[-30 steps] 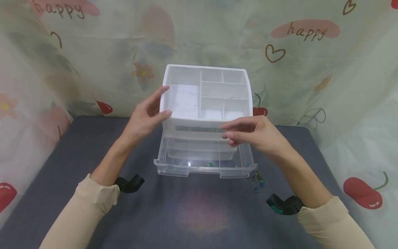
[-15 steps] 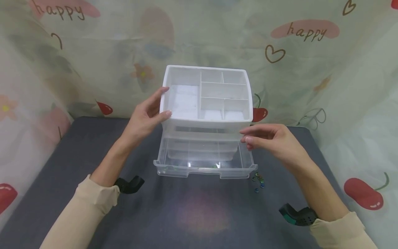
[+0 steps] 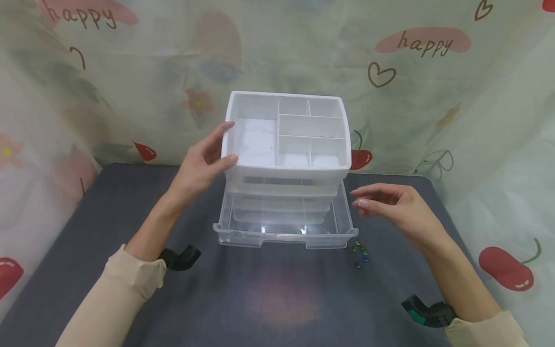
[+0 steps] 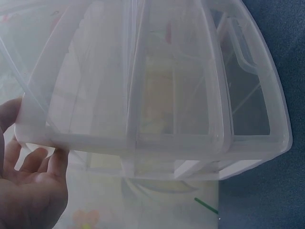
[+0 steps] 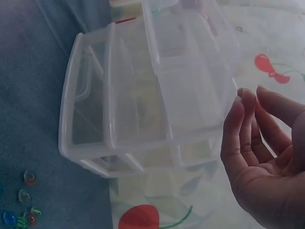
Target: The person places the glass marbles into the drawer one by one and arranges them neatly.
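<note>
A small plastic drawer organizer (image 3: 286, 172) has a white divided tray on top and translucent drawers below. Its lowest clear drawer (image 3: 284, 238) stands pulled out at the front, with small greenish bits inside. My left hand (image 3: 201, 156) grips the white tray's left rim, thumb at the front corner and a fingertip over the edge. In the left wrist view, the fingers of the left hand (image 4: 35, 176) lie along the organizer's edge. To the right of the organizer, my right hand (image 3: 401, 207) hovers apart from it, fingers loosely bent and holding nothing.
Several coloured glass marbles (image 3: 361, 250) lie on the dark table (image 3: 208, 303), just right of the drawer's front corner. A printed curtain (image 3: 282, 43) hangs behind and along both sides. A thin looped wire (image 3: 438, 161) shows at the back right.
My right hand has moved from in front of the organizer rightward and nearer to me, away from it. My left hand stays on the rim, and the lowest drawer keeps its position.
</note>
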Demonstrator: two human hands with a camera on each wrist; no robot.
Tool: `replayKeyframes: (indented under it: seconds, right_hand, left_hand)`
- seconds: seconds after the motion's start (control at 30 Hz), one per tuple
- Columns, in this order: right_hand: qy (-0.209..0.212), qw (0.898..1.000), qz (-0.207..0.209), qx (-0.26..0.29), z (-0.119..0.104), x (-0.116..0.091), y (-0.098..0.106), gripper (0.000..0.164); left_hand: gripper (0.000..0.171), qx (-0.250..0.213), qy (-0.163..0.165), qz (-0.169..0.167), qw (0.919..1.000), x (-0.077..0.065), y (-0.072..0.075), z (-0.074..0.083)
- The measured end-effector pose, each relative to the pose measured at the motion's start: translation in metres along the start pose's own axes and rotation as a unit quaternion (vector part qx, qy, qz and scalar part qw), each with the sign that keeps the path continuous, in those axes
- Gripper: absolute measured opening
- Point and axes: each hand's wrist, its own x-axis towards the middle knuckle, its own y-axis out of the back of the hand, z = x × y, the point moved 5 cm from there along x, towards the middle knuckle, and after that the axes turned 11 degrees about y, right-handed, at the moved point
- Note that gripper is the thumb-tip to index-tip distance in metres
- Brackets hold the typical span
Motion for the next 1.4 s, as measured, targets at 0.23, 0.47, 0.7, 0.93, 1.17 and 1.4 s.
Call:
replayKeyframes:
  seconds: [0.23,0.47,0.7,0.93,1.17,1.4]
  right_hand:
    - [-0.003,1.0,0.014,0.0,0.013,-0.013,0.008,0.026]
    - [-0.014,1.0,0.02,0.002,0.033,-0.026,0.011,0.027]
    - [-0.028,0.999,0.026,0.002,0.054,-0.041,0.006,0.027]
    - [-0.044,0.998,0.039,0.007,0.072,-0.054,0.001,0.028]
    - [-0.062,0.997,0.048,-0.01,0.088,-0.066,-0.004,0.03]
    - [-0.067,0.996,0.054,0.016,0.103,-0.078,-0.012,0.034]
  left_hand:
    - [0.068,0.002,-0.006,-0.002,1.0,0.001,0.0,-0.001]
    - [0.068,0.002,-0.004,-0.002,1.0,0.001,0.0,-0.001]
    - [0.068,0.001,-0.001,-0.001,1.0,0.001,0.0,-0.002]
    - [0.067,0.001,-0.001,0.001,1.0,0.001,0.0,-0.001]
    - [0.067,-0.004,-0.002,0.0,1.0,0.001,0.0,0.0]
    - [0.067,0.004,-0.003,0.002,1.0,0.001,0.0,-0.001]
